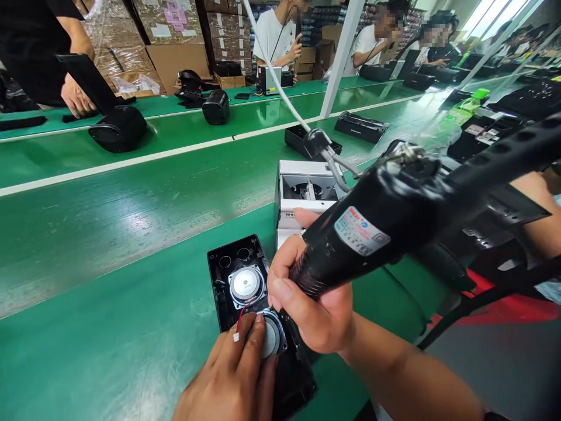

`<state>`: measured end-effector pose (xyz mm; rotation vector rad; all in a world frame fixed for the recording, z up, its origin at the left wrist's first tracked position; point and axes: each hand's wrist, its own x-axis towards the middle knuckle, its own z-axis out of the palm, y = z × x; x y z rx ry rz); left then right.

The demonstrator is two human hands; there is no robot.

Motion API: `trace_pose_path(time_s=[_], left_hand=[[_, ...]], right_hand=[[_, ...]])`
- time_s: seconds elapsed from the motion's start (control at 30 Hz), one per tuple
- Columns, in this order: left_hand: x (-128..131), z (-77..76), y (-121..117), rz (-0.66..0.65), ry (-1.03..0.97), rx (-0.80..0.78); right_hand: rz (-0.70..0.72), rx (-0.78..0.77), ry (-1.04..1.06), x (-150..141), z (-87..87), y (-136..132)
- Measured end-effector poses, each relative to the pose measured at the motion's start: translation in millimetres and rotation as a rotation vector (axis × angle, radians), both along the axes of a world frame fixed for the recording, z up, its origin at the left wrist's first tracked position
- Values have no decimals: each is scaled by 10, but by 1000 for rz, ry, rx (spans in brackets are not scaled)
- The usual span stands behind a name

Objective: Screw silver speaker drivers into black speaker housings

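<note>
My right hand (322,310) is wrapped round a black electric screwdriver (324,257) with a white label, hanging from a hook. Its tip is hidden behind my fingers, over an open black speaker housing (214,266). Two round speaker drivers sit inside: the upper driver (245,284) is fully visible, while the lower driver (272,336) is partly covered. My left hand (228,368) presses its closed fingers on the lower driver, holding it. A thin red wire (241,318) ends in a small white connector (236,337) above my left fingers.
Behind the housing stands a white device (284,225) with a recessed top. Black housings (362,127) lie on the green conveyor (175,175). A pale post (342,64) rises beyond. People (276,35) work across the line; a green-capped bottle (471,105) stands right.
</note>
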<state>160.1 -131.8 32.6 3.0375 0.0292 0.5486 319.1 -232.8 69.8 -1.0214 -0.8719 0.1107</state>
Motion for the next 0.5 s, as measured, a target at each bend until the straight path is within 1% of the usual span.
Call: trace_pose_path(time_s=[0.17, 0.23, 0.5], left_hand=[[-17, -27, -31, 16, 39, -39], [-18, -25, -43, 28, 56, -58], [-1, 64, -111, 105, 196, -176]], right_hand=[[32, 21, -2, -3, -38, 22], [52, 4, 1, 4, -51, 23], [60, -84, -70, 19, -136, 24]])
